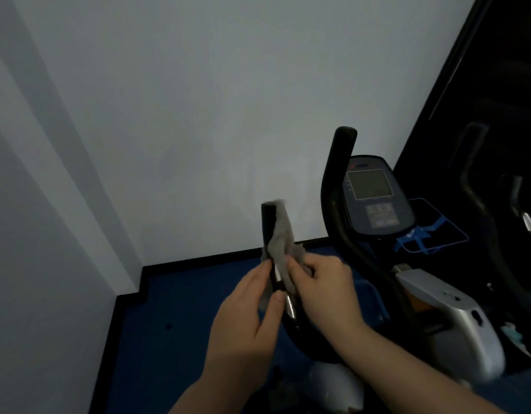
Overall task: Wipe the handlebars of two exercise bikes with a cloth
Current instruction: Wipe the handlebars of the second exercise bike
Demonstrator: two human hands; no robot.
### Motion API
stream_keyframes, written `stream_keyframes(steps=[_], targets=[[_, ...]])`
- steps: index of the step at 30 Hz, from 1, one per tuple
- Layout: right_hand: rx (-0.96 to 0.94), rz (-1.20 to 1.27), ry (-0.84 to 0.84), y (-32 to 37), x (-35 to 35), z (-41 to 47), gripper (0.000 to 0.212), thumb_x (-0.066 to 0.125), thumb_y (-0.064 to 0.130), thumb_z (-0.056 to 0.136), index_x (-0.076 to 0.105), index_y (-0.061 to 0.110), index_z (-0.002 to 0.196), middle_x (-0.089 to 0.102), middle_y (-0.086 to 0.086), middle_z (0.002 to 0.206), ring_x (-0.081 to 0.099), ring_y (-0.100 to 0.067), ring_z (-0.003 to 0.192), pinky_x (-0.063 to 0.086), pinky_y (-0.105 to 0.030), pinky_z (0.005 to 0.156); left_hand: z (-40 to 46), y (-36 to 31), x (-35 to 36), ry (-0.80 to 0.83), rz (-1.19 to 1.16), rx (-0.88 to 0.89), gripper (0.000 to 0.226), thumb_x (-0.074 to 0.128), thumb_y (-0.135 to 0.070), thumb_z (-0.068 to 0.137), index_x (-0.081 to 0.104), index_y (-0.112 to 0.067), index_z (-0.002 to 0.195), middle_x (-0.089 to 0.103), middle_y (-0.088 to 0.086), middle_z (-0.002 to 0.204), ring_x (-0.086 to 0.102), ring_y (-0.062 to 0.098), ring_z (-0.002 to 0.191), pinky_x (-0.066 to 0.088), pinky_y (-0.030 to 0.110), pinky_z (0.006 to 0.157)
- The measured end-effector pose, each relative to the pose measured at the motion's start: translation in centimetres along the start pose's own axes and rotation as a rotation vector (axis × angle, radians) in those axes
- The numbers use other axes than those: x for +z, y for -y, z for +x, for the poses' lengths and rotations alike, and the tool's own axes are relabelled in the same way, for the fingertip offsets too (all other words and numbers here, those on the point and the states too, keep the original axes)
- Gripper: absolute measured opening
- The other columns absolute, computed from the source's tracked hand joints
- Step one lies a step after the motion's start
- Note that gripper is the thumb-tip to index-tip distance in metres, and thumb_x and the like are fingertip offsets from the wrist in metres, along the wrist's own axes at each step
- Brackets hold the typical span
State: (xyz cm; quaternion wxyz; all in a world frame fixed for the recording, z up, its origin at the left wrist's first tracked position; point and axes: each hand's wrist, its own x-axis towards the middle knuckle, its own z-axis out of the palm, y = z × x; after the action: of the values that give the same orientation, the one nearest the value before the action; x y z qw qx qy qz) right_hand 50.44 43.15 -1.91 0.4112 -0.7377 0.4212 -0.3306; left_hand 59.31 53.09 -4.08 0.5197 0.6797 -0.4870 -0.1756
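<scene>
A grey cloth (280, 234) is draped over the upright left handlebar (267, 218) of the near exercise bike. My left hand (252, 318) pinches the cloth's lower part against the bar. From the other side, my right hand (324, 289) pinches the cloth too. The bike's right handlebar (337, 174) rises bare beside the console (374, 197). A second bike's dark handlebar (479, 198) stands at the far right.
A white wall fills the left and back. The blue floor (180, 324) has a black skirting edge. The near bike's silver body (455, 318) sits at the lower right. A blue wire rack (431, 234) lies behind the console.
</scene>
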Motion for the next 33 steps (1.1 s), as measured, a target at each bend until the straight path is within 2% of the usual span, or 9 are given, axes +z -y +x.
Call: stream_keyframes(steps=[2,6,8,12,16,21,28,31,33], targets=[[-0.033,-0.163,0.106,0.6,-0.8,-0.1,0.025,0.063,0.029,0.086,0.067,0.015,0.065,0.066,0.004,0.057,0.061,-0.006,0.052,0.048,-0.026,0.048,-0.4,-0.1,0.2,-0.011,-0.052,-0.027,0.040,0.046,-0.036,0.088,0.049,-0.045,0.127,0.056,-0.034,0.120,0.050,-0.013,0.114,0.037,0.004,0.089],[-0.068,-0.183,0.028,2.7,0.4,3.1,0.015,0.061,0.026,0.086,0.063,0.014,0.078,0.065,0.002,0.071,0.060,-0.010,0.063,0.044,-0.020,0.049,-0.5,-0.1,0.6,-0.086,-0.078,-0.091,0.042,0.045,-0.041,0.084,0.046,-0.045,0.126,0.054,-0.041,0.112,0.045,-0.021,0.113,0.036,0.000,0.090],[-0.078,-0.165,0.016,2.8,1.1,3.9,0.017,0.061,0.029,0.087,0.066,0.013,0.085,0.068,0.000,0.078,0.063,-0.015,0.071,0.049,-0.026,0.057,-0.3,-0.2,0.6,-0.118,-0.086,-0.091,0.047,0.044,-0.042,0.085,0.046,-0.037,0.132,0.049,-0.036,0.121,0.045,-0.019,0.116,0.036,0.003,0.094],[0.011,-0.152,0.157,1.1,-0.2,0.8,0.029,0.067,0.041,0.080,0.068,0.013,0.074,0.070,-0.001,0.069,0.065,-0.013,0.064,0.051,-0.030,0.055,-0.3,-0.5,0.8,-0.188,-0.136,-0.070,0.047,0.043,-0.039,0.088,0.046,-0.031,0.133,0.052,-0.023,0.130,0.047,-0.014,0.119,0.037,0.005,0.096],[0.025,-0.204,0.297,-0.1,-2.1,-1.9,0.033,0.064,0.040,0.081,0.064,0.011,0.066,0.069,-0.002,0.063,0.065,-0.014,0.060,0.050,-0.031,0.052,-1.2,-0.5,2.8,-0.185,-0.146,-0.078,0.052,0.042,-0.046,0.086,0.040,-0.034,0.137,0.045,-0.015,0.142,0.040,-0.006,0.130,0.035,0.021,0.109],[-0.277,-0.496,0.516,-0.8,-4.3,-2.9,0.028,0.053,0.030,0.089,0.057,0.010,0.069,0.064,-0.006,0.067,0.058,-0.022,0.059,0.049,-0.033,0.055,-2.4,-0.9,5.7,-0.198,-0.104,-0.123,0.066,0.040,-0.048,0.084,0.023,-0.036,0.146,0.021,-0.034,0.148,0.021,-0.016,0.135,0.020,0.002,0.106],[-0.490,-0.870,0.829,-1.8,-10.6,-0.8,0.020,0.052,0.039,0.089,0.053,0.029,0.072,0.060,0.001,0.079,0.060,-0.025,0.082,0.047,-0.033,0.068,-4.0,-2.1,8.0,-0.272,0.034,-0.145,0.064,0.039,-0.045,0.088,0.016,-0.039,0.147,0.007,-0.037,0.150,0.008,-0.015,0.138,0.012,0.013,0.111],[-0.609,-0.981,0.822,-3.1,-12.5,-0.3,0.009,0.054,0.024,0.086,0.058,0.023,0.079,0.065,0.003,0.089,0.063,-0.022,0.086,0.052,-0.035,0.072,-4.9,-3.0,8.7,-0.263,0.082,-0.142,0.063,0.039,-0.040,0.089,0.016,-0.039,0.147,0.003,-0.035,0.151,0.002,-0.013,0.140,0.008,0.016,0.112],[-0.687,-0.960,0.764,-3.8,-12.3,-0.7,0.010,0.054,0.027,0.086,0.064,0.024,0.087,0.067,0.004,0.090,0.063,-0.021,0.086,0.053,-0.035,0.072,-5.4,-3.3,8.8,-0.257,0.083,-0.136,0.061,0.039,-0.039,0.089,0.017,-0.040,0.146,0.006,-0.032,0.153,0.004,-0.012,0.140,0.010,0.018,0.112]])
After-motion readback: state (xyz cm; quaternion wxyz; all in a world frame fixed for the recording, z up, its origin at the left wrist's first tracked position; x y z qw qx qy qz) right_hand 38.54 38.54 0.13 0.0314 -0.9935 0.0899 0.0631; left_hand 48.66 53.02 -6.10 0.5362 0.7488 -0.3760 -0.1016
